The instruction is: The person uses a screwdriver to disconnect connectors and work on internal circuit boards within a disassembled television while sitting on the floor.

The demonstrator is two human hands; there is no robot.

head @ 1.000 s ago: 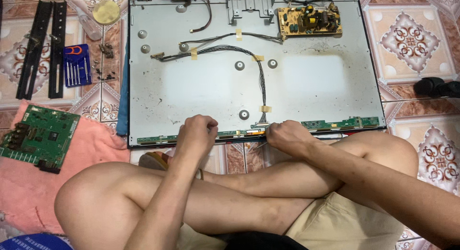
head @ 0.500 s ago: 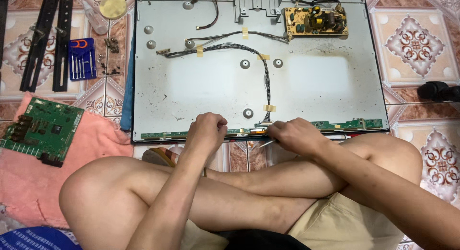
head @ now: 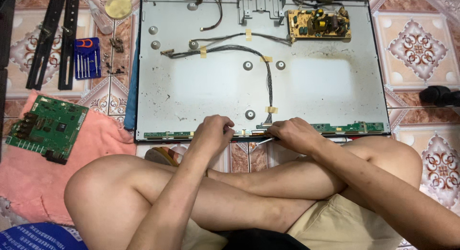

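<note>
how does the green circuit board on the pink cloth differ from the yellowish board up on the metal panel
The green circuit board lies loose on the pink cloth; the yellowish board sits on the metal panel. The green one looks flatter, the yellowish one carries bulkier parts. Neither hand touches either board.

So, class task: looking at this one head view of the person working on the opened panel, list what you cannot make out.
- Head view: what the fingers of the left hand press on the green strip, hidden by the hand itself.
- Most of the thin metal tool, covered by the right hand.
- Parts along the panel top edge, cut off by the frame.
- Black object at right: too dark to identify.
- Small screws: too small to count.
</note>
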